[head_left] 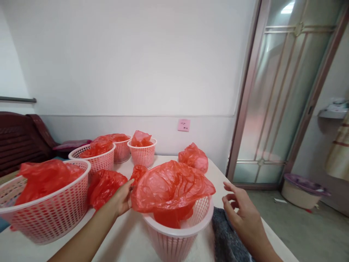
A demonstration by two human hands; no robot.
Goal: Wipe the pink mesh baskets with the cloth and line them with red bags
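In front of me a pale pink perforated plastic basket [177, 231] stands on the table, with a thin red plastic bag [171, 185] spread partly inside it and billowing over its rim. My left hand [124, 198] grips the bag's left side, its fingertips partly hidden behind the film. To the right of the basket, my right hand [241, 213] hovers with its fingers apart and bent, holding nothing. Beneath it a dark grey cloth [227, 234] lies by the basket. A crumpled red bag [106, 187] rests on the table beyond my left forearm.
Several baskets with red bags, such as a large one [54, 211], stand left and back on the white table [114, 236]. Another bunched red bag [193, 157] sits near the wall. A pink note [184, 125] is on the wall; a glass door [275, 94] stands right.
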